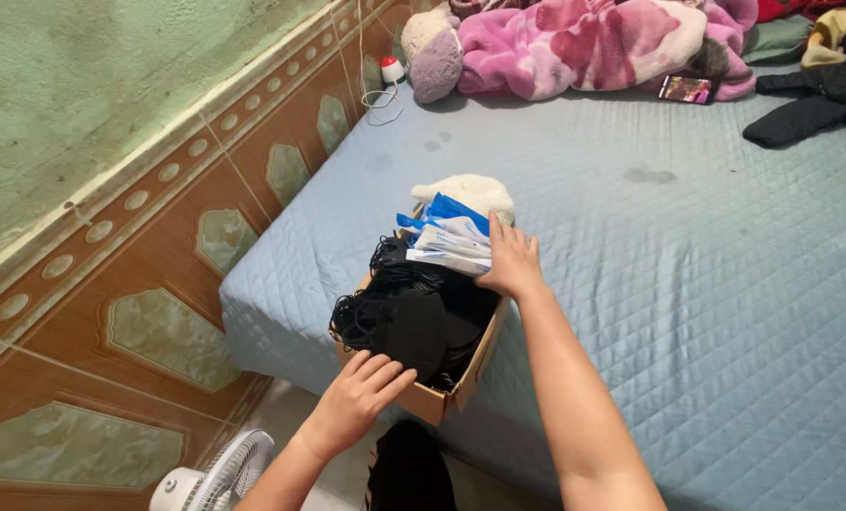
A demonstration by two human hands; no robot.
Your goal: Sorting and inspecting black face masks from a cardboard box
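Observation:
A brown cardboard box sits on the near corner of a bed, filled with black face masks and their tangled ear loops. At its far end lie blue and white flat packets, with a cream soft item behind them. My right hand rests palm down on the packets, at the box's far right side. My left hand lies on the near edge of the box, fingers touching the black masks. Neither hand has closed around anything.
The bed carries a light blue quilted cover. A pink blanket, a phone and dark clothes lie at its far end. A tiled wall runs along the left. A white fan and a black item stand on the floor below.

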